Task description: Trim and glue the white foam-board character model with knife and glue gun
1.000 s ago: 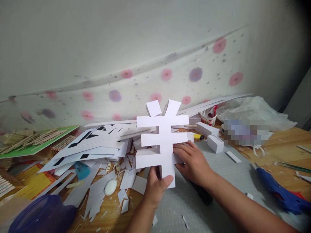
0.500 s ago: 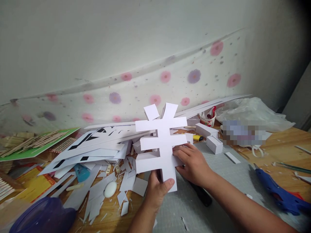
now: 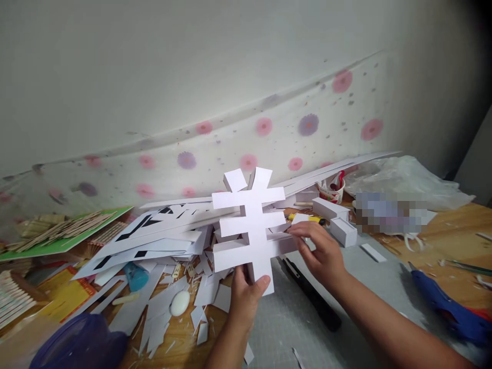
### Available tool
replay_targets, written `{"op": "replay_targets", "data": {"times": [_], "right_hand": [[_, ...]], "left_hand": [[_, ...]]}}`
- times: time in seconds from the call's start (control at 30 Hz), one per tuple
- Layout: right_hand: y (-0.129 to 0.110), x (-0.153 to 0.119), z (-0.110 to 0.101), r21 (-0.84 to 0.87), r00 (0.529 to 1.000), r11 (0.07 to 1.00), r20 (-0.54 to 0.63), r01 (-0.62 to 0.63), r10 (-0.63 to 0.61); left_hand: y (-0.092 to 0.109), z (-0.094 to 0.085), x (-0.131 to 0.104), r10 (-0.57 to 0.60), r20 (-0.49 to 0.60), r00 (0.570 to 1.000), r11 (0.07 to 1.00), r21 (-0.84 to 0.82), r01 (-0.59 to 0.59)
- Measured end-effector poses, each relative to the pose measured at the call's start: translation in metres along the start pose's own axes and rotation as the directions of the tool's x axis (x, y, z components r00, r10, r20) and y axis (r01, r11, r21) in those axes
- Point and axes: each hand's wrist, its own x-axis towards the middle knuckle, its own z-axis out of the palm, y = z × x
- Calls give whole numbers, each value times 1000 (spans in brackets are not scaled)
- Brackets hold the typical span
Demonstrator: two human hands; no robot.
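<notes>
A white three-dimensional shape of paper or foam board (image 3: 255, 223) stands upright before me, built like a written character with a vertical stem, three crossbars and two slanted pieces on top. My left hand (image 3: 246, 294) grips the stem's bottom end, thumb on the front face and fingers behind. At the right tip of the lowest crossbar is my right hand (image 3: 319, 251), its fingers curved and apart; whether they touch the tip is unclear. Under it, a black-handled tool (image 3: 313, 297) lies on the grey cutting mat (image 3: 284, 328).
Paper scraps (image 3: 157, 312), a white egg-shaped object (image 3: 180, 303) and cut-out sheets (image 3: 154, 241) cover the left. A blue glue gun (image 3: 446, 302) lies right. Behind are small white boxes (image 3: 343, 231), a yellow cutter (image 3: 313, 219), a cup (image 3: 331, 192) and a plastic bag (image 3: 407, 177).
My right hand has slid outward from behind the shape to the lowest crossbar's right tip, uncovering that bar. The shape has shifted slightly left, still in my left hand.
</notes>
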Motion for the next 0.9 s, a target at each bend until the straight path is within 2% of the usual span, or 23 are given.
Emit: {"op": "replay_targets", "data": {"times": [0.07,0.13,0.23,0.3,0.4,0.47,0.57,0.67,0.73,0.8,0.83,0.9], "right_hand": [[4,2,-2,-9,989,995,-107,-104,103],[8,5,-3,21,965,976,-146,-216,217],[13,6,-3,146,909,906,-72,-397,410],[16,6,-1,269,847,816,-5,-511,532],[17,2,4,418,777,704,8,-574,629],[15,1,5,454,779,701,-26,-550,627],[6,0,2,398,844,796,-90,-456,529],[-5,1,-3,302,922,898,-116,-321,369],[-13,1,-5,313,946,912,-103,-264,309],[-19,1,-4,384,938,878,-71,-287,338],[-22,1,-3,438,918,833,-42,-338,395],[-26,3,-2,560,835,676,52,-478,548]], "left_hand": [[-1,0,-1,8,22,1000,999,32,-9],[-3,-1,-1,4,47,999,997,75,-8],[-8,-3,-1,-36,76,996,982,185,21],[-11,-4,0,-57,85,995,964,262,33],[-13,-4,0,-40,66,997,942,336,16],[-14,-3,1,13,25,1000,926,376,-21],[-17,-4,4,120,-65,991,875,479,-75],[-23,-10,9,233,-155,960,754,652,-78],[-28,-15,13,332,-165,929,650,753,-99],[-33,-21,16,404,-138,904,573,808,-133],[-34,-23,17,422,-124,898,553,820,-147],[-36,-27,20,390,-60,919,570,799,-190]]}}
